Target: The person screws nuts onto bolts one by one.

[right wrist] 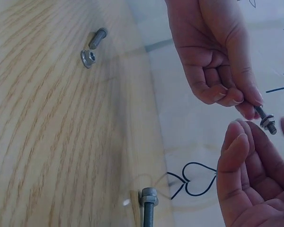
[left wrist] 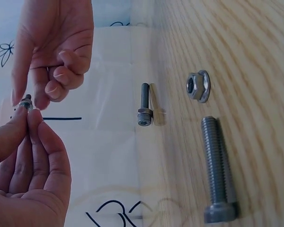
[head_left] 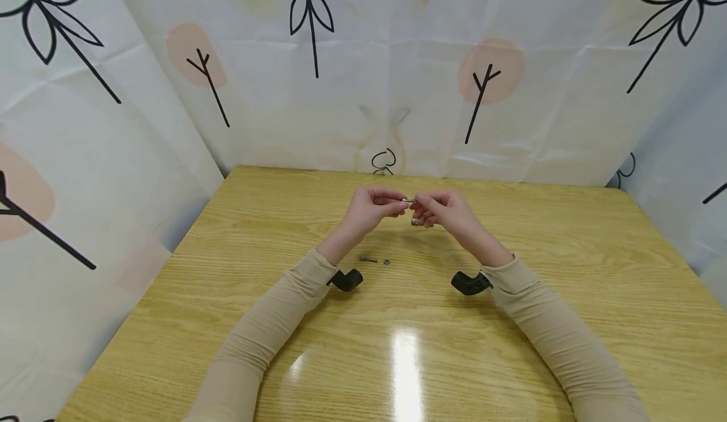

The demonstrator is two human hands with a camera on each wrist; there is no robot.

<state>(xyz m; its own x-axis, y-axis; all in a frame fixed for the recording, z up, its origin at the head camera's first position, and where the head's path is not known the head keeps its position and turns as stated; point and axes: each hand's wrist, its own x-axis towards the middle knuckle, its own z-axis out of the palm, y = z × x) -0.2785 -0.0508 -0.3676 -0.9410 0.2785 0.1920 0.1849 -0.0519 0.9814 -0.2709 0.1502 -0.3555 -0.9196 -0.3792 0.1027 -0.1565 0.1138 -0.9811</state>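
My left hand (head_left: 372, 209) pinches a small metal bolt (right wrist: 260, 111) between thumb and fingertips. A hex nut (right wrist: 267, 121) sits on the bolt's thread near its tip. Around that tip my right hand (head_left: 449, 212) holds its thumb and index finger spread, and the right wrist view shows gaps between them and the nut. Another bolt with a nut on it (left wrist: 145, 101) is on the table below the right hand, partly hidden in the head view. Nearer me lie a loose bolt (left wrist: 215, 163) and a loose flange nut (left wrist: 198, 86), side by side.
The wooden table (head_left: 284, 220) meets a patterned cloth backdrop (head_left: 420, 94) at its far edge, with more cloth at both sides. Black curved mounts, one at the left wrist (head_left: 346, 280) and one at the right (head_left: 470, 283), stick out below the sleeves.
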